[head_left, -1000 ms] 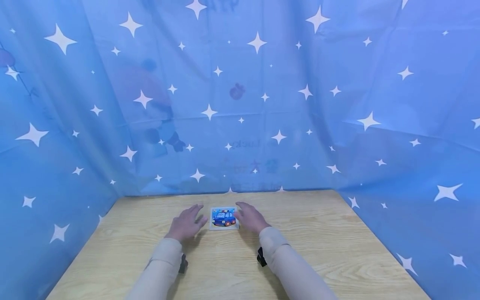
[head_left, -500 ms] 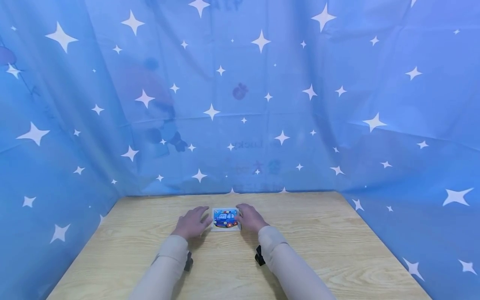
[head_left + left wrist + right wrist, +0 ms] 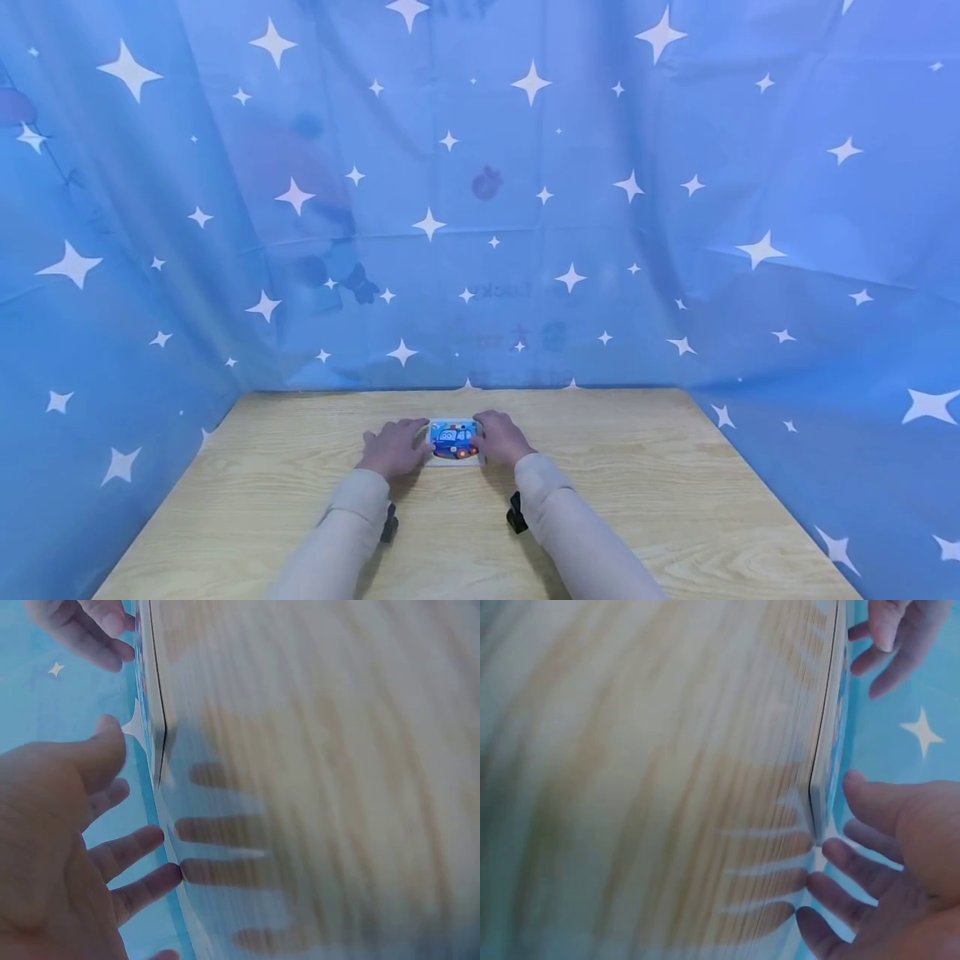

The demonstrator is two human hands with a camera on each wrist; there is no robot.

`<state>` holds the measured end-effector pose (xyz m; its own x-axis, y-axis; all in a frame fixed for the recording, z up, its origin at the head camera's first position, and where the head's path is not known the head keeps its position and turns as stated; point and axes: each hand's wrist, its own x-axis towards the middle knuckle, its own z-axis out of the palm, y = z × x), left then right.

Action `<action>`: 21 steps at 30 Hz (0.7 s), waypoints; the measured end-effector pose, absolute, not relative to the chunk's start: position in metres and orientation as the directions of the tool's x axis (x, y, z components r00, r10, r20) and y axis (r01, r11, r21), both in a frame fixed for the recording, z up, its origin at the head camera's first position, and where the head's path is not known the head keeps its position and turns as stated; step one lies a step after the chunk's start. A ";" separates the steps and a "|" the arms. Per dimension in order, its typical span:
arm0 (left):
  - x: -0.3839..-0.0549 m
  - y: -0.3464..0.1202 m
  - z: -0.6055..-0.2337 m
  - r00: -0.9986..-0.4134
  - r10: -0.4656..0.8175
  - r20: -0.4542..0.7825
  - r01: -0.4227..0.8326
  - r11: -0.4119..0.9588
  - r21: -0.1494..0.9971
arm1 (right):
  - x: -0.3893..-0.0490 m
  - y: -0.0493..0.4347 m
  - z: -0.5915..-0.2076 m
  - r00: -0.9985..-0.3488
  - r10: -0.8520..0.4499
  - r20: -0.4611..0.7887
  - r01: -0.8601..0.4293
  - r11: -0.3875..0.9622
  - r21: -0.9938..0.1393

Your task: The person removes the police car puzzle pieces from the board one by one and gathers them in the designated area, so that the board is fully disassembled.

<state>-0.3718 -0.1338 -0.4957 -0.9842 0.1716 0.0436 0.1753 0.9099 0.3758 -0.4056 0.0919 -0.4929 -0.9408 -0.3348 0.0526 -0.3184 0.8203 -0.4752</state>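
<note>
A flat, thin board [image 3: 453,442] printed with a blue cartoon car lies on the wooden table, between the two hands. My left hand [image 3: 394,448] is at its left side, fingers spread and thumb close to the edge. At the right side is my right hand [image 3: 501,437], its thumb overlapping the picture's edge in the head view. Seen low from the left wrist, the board's edge [image 3: 155,712] has the left fingers extended beside it, not curled round it. The right wrist view likewise has extended fingers near the board's edge [image 3: 823,757]; whether either hand touches it, I cannot tell.
The light wooden table [image 3: 637,500] ends at the back against a blue curtain [image 3: 480,208] with white stars, which also hangs at both sides. A black wrist device [image 3: 389,523] sits under the left cuff, another black device [image 3: 516,512] under the right.
My left hand has moved right, closing the gap to the board. My right hand has stayed at the board's right side. The head view has shifted slightly.
</note>
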 end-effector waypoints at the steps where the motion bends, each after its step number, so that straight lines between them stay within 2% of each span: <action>1: -0.372 -0.133 -0.496 -0.984 0.172 0.039 0.175 0.918 0.357 | -0.406 0.092 -0.493 -0.942 -0.332 0.051 -0.317 0.826 -0.465; 9: -0.376 -0.128 -0.499 -0.987 0.157 0.023 0.157 0.948 0.276 | -0.407 0.088 -0.492 -0.946 -0.321 0.048 -0.311 0.851 -0.424; 21: -0.376 -0.125 -0.500 -0.990 0.141 0.007 0.138 0.952 0.272 | -0.409 0.088 -0.488 -0.953 -0.302 0.020 -0.279 0.849 -0.448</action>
<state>-0.3761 -0.1251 -0.4998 -0.9899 0.1413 0.0069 0.1378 0.9523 0.2724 -0.4094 0.0878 -0.4884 -0.9530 -0.3024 0.0205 -0.2791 0.8494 -0.4479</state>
